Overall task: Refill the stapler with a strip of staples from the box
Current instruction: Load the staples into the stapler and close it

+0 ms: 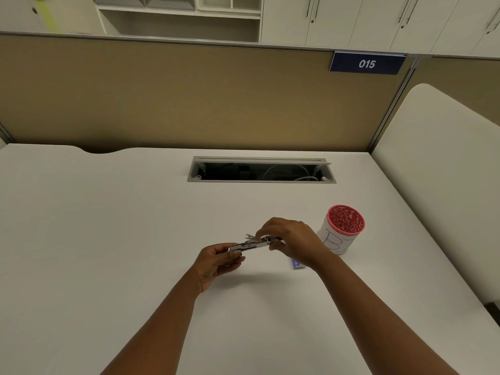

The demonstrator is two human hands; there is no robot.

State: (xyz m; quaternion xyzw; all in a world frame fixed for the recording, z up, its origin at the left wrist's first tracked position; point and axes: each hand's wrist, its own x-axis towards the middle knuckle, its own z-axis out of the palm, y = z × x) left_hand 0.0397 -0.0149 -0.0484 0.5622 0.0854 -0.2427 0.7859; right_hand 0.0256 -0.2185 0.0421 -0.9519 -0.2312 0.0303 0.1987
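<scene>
A slim silver stapler (250, 245) is held level above the white desk, lying left to right. My left hand (216, 262) grips its left end from below. My right hand (290, 240) closes over its right end, fingertips pinching at small metal parts on top of the stapler. Whether a staple strip sits between those fingers is too small to tell. A small blue staple box (297, 264) lies on the desk just under my right wrist, mostly hidden by it.
A red perforated pen cup (343, 228) with a white paper wrap stands right of my hands. An open cable tray (261, 170) is cut into the desk (108, 226) farther back. A tan partition rises behind, and a white panel borders the right side.
</scene>
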